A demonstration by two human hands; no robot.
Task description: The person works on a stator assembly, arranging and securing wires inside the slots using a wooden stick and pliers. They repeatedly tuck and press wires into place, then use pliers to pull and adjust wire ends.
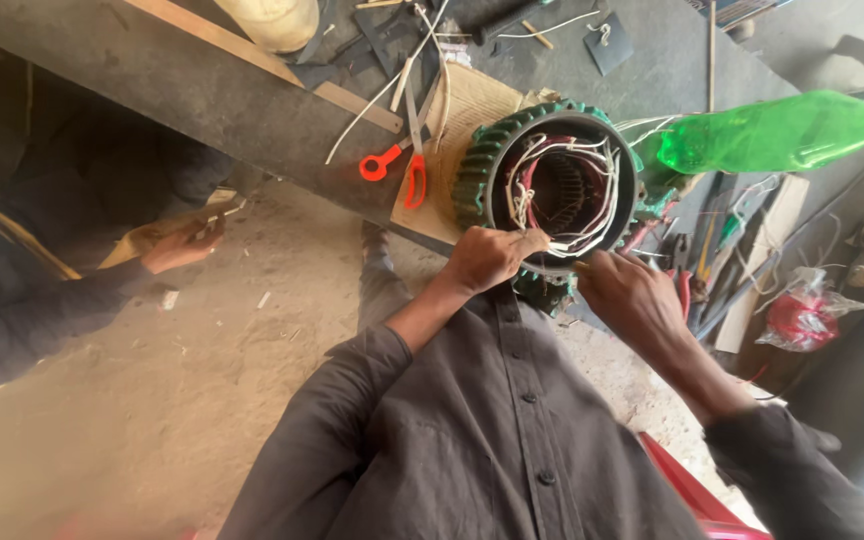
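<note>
1. Left hand (487, 258) pinches what looks like white wire at the near rim of the green motor stator (552, 180).
2. Right hand (630, 290), just right, is clenched, contents unclear.
3. Stator rests on the surface (202, 95), bore facing up.

Left hand (487, 258) and right hand (630, 292) pinching white wires (562, 190) — green motor stator (482, 165), orange scissors (407, 165) beside

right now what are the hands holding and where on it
Both grip the green motor stator at its near rim: the left hand pinches white wires there, the right hand rests at the rim edge; what it pinches is hidden.
</note>
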